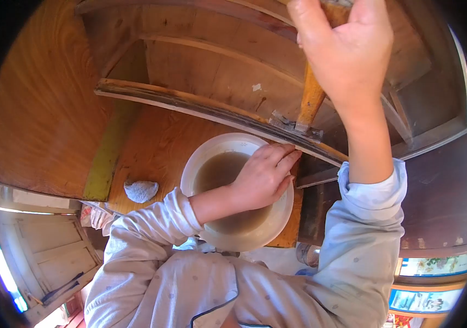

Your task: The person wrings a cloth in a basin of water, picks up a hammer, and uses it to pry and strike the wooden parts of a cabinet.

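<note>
- Gripping a wooden-handled tool [311, 101] tightly in the right hand [356, 49], thumb on one side and fingers round the other.
- Wearing a pale spotted shirt [151, 273] with both sleeves pushed up.
- Reaching across a big white bowl [285, 218] with the left hand [263, 172], palm down, fingertips at a wooden rail [190, 109]. Can't tell if holding anything under those fingers.
- Looking down on cloudy brown water [217, 169] inside the bowl, partly hidden under the left hand and arm.
- Pointing the tool down toward the rail, its long side running from top to bottom in the view and leaning a bit left at the low end. Meeting the rail just past the left fingertips with a wide grey end, set crossways to the handle.
- Seeing a crumpled pale lump [141, 191], like a cloth, on an orange wood board [151, 142], left of the bowl.
- Looking past the rail at brown wood panels [211, 65] and bars.
- Showing at far right, two blue-edged pictures [435, 265], with small marks too tiny to read.
- Showing at far left, a pale panelled door [58, 246].
</note>
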Tool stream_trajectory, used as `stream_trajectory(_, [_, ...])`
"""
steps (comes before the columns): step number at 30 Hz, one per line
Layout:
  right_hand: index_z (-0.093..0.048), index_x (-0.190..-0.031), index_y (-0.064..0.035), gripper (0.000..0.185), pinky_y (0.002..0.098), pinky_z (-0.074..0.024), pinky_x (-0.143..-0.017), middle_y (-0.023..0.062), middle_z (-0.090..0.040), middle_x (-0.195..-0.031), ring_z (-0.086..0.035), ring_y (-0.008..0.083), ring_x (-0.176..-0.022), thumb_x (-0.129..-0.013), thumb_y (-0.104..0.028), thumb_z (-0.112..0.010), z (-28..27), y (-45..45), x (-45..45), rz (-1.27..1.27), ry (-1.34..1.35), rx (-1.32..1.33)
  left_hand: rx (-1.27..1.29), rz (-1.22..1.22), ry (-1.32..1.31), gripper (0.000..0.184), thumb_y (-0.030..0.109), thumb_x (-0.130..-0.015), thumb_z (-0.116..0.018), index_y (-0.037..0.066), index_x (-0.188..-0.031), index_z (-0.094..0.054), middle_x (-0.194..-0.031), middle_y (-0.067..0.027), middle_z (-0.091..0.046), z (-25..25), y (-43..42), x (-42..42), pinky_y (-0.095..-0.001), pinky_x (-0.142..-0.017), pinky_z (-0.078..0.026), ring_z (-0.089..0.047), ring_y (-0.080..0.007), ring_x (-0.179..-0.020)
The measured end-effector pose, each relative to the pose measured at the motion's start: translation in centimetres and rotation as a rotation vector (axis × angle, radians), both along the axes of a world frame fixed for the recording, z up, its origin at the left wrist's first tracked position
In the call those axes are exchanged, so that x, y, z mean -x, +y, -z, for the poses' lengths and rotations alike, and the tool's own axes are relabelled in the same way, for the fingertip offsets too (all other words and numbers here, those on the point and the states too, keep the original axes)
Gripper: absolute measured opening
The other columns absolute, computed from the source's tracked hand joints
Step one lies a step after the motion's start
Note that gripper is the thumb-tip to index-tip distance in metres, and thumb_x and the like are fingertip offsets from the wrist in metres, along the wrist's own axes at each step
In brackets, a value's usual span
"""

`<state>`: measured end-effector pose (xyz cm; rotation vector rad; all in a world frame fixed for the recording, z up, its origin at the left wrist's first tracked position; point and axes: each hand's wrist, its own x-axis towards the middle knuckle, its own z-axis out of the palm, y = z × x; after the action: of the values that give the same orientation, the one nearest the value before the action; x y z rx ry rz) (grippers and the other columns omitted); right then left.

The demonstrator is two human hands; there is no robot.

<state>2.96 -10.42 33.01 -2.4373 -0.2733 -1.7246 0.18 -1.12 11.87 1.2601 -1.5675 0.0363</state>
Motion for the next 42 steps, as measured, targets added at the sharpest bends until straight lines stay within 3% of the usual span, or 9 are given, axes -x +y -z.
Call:
stream_trajectory(6, [-0.047,-0.084,-0.0071,0.02,0.0187,-0.0321,-0.049,-0.0043,-0.045,-0.065,-0.038,0.0006,-0.053,-0.078,0.003,-0.063,0.6,2.3,-2.4,0.08,0.203,-0.136,-0.428,0.765,1.511,0.038,0.003,-0.097,-0.045,0.002,-0.134,-0.042,-0.118,-0.011,-0.061,-0.4,-1.9,-2.7,-0.0322,-0.092,-0.046,-0.059,-0.0209,-0.104])
stream_trajectory(12, [-0.047,-0.085,-0.0076,0.02,0.0175,-0.032,-0.052,-0.0045,-0.046,-0.07,-0.038,-0.0002,-0.059,-0.078,0.003,-0.063,0.8,2.9,-4.8,-0.027,0.392,-0.326,-0.168,0.63,1.438,0.058,-0.007,-0.093,-0.044,0.008,-0.143,-0.019,-0.128,-0.0129,-0.054,0.1,-2.1,-0.5,-0.0331,-0.09,-0.047,-0.058,-0.0213,-0.104])
stream_trajectory(15, [-0.048,-0.086,-0.0072,0.02,0.0187,-0.0359,-0.055,-0.0034,-0.048,-0.073,-0.042,0.0018,-0.063,-0.077,0.001,-0.064,0.4,3.5,-6.0,-0.016,0.393,-0.3,-0.097,0.651,1.417,0.06,-0.004,-0.091,-0.051,0.007,-0.142,-0.022,-0.131,-0.0142,-0.051,1.1,-2.1,-1.8,-0.0335,-0.091,-0.047,-0.056,-0.0201,-0.105])
stream_trajectory(18, [-0.049,-0.087,-0.0066,0.021,0.0205,-0.0401,-0.06,-0.0019,-0.05,-0.076,-0.046,0.0047,-0.067,-0.076,-0.001,-0.066,1.3,1.7,-7.5,-0.004,0.308,-0.137,-0.212,0.234,1.146,0.069,0.002,-0.088,-0.061,0.004,-0.145,-0.022,-0.133,-0.0155,-0.05,-1.4,-1.9,-5.8,-0.0347,-0.095,-0.045,-0.055,-0.0224,-0.111])
stream_trajectory(24, [-0.051,-0.089,-0.005,0.017,0.023,-0.044,-0.061,0.0024,-0.056,-0.079,-0.051,0.0085,-0.067,-0.082,-0.007,-0.066,1.8,1.2,-7.5,0.077,0.172,0.105,-0.173,0.657,0.911,0.027,0.011,-0.085,-0.068,0.003,-0.109,-0.059,-0.1,-0.0065,-0.063,-6.9,-5.7,-12.0,-0.0281,-0.083,-0.048,-0.059,-0.0147,-0.091])
stream_trajectory(29, [-0.056,-0.098,0.0027,0.014,0.0267,-0.0492,-0.063,0.0103,-0.061,-0.089,-0.058,0.0124,-0.069,-0.087,-0.001,-0.064,1.2,2.4,-2.4,0.277,0.126,0.465,-0.068,0.794,1.015,0.011,0.014,-0.088,-0.065,0.004,-0.086,-0.062,-0.075,-0.0014,-0.06,-6.3,-7.7,-11.0,-0.0278,-0.068,-0.047,-0.056,-0.011,-0.071])
stream_trajectory(34, [-0.064,-0.096,-0.0032,0.009,0.0251,-0.0463,-0.064,0.0065,-0.062,-0.084,-0.056,0.0127,-0.071,-0.09,-0.009,-0.064,7.6,0.7,7.6,0.431,0.094,-0.295,-0.136,0.873,1.074,0.022,0.014,-0.09,-0.062,0.006,-0.072,-0.052,-0.064,0.0002,-0.051,-6.1,-8.7,-11.8,-0.0268,-0.065,-0.043,-0.049,-0.0103,-0.062])
stream_trajectory(36, [-0.065,-0.103,-0.0041,0.014,0.0255,-0.046,-0.063,0.005,-0.059,-0.084,-0.055,0.0119,-0.072,-0.092,-0.014,-0.063,10.5,-1.7,10.1,0.757,0.311,-0.39,-0.161,0.872,1.015,0.024,0.014,-0.093,-0.059,0.007,-0.073,-0.048,-0.065,0.0004,-0.046,-6.4,-8.2,-12.0,-0.0283,-0.072,-0.044,-0.046,-0.0106,-0.064])
stream_trajectory(42, [-0.069,-0.105,-0.0022,0.021,0.0227,-0.0454,-0.062,0.0038,-0.059,-0.087,-0.054,0.01,-0.073,-0.094,-0.018,-0.063,15.3,-6.0,11.1,0.687,0.468,-0.769,-0.188,0.804,0.894,0.028,0.014,-0.092,-0.06,0.008,-0.068,-0.046,-0.064,0.0015,-0.045,-6.6,-8.4,-12.2,-0.0265,-0.071,-0.043,-0.044,-0.0091,-0.063])
